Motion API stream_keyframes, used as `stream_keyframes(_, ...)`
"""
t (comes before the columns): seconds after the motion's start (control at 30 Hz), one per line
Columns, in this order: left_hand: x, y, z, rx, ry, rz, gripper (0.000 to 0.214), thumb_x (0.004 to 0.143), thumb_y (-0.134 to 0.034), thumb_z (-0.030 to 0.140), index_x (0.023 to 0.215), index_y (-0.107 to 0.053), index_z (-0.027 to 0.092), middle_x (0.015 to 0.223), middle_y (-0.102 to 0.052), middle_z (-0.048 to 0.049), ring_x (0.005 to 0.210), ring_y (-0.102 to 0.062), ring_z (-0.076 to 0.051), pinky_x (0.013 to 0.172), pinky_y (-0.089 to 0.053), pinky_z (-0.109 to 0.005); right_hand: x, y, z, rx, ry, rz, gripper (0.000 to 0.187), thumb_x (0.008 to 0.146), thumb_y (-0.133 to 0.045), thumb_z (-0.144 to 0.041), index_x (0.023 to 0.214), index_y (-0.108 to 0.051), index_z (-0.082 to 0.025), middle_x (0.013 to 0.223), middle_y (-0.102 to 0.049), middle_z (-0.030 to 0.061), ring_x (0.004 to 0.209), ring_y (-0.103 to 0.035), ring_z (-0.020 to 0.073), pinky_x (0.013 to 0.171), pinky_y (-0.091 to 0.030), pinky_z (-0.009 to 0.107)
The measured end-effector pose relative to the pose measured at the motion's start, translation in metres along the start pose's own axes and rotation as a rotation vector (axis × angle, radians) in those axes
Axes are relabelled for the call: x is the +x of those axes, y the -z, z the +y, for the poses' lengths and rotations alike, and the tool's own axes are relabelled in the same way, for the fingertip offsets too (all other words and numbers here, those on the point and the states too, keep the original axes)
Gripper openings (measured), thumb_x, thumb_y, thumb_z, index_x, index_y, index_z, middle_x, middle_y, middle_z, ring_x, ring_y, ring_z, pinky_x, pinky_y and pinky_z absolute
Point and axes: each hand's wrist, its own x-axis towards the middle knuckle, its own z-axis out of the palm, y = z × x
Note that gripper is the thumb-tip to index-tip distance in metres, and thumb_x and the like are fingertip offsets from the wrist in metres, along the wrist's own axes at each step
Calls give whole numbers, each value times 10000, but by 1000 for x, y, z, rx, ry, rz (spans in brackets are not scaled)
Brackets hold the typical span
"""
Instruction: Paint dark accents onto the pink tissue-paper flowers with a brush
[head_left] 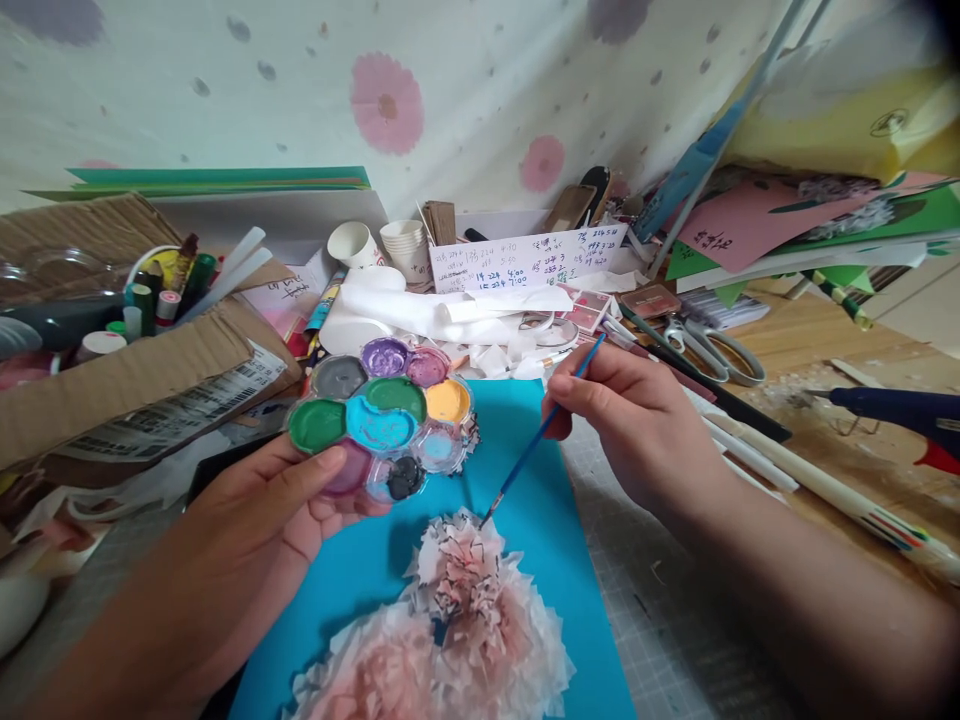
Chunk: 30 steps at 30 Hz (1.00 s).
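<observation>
My left hand [262, 530] is closed on a flower-shaped clear paint palette [382, 415] with wells of green, turquoise, purple, yellow, grey and black, held above the desk. My right hand [637, 420] pinches a thin blue paintbrush [541, 437]. The brush slants down to the left, and its tip touches the top edge of a pale pink tissue-paper flower [461, 580]. That flower has dark-tipped petals and lies on a blue sheet of paper [547, 520]. More pink tissue flowers [420, 670] sit lower on the same sheet.
A cardboard box [112, 390] with markers and glue sticks stands at left. Paper cups [375, 245], a handwritten note, white tissue scraps, scissors [705, 345], a blue glue gun [900, 410] and pens [825, 490] lie at the back and right. Coloured paper is stacked at upper right.
</observation>
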Motion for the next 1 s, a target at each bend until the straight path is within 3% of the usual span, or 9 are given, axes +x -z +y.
stream_keyframes(0.27,3,1,-3,12,38,24,209,694,-832,342,877,-780,254,874,-771,-69,751,-681,-260,676,-643,-406,2,1,1,-15,3,1,183,828,-640,-265,659,-627,-196,570,-650,-15,544,-624,136,563,-486,275)
stream_keyframes(0.37,3,3,-5,11,25,49,194,664,-854,337,819,-771,256,818,-763,-58,744,-687,-267,659,-646,-403,4,3,3,18,21,45,179,830,-644,-264,665,-623,-197,561,-651,-25,531,-614,126,560,-477,267)
stream_keyframes(0.53,3,4,-6,11,17,21,216,691,-843,347,878,-776,261,966,-790,-78,777,-701,-262,666,-652,-401,5,3,4,6,0,30,195,823,-640,-267,644,-622,-193,544,-653,-19,518,-614,130,552,-473,273)
stream_keyframes(0.73,2,2,-3,26,-26,1,154,691,-841,322,808,-780,244,789,-751,-65,767,-679,-264,647,-651,-400,4,2,7,51,5,64,177,824,-642,-258,657,-620,-202,542,-658,-29,519,-612,127,559,-468,271)
stream_keyframes(1.0,1,1,-1,0,-12,20,145,672,-851,295,770,-756,246,798,-749,-35,757,-667,-247,625,-655,-388,7,8,9,38,41,58,185,840,-616,-238,658,-623,-208,558,-652,-17,531,-606,140,568,-463,287)
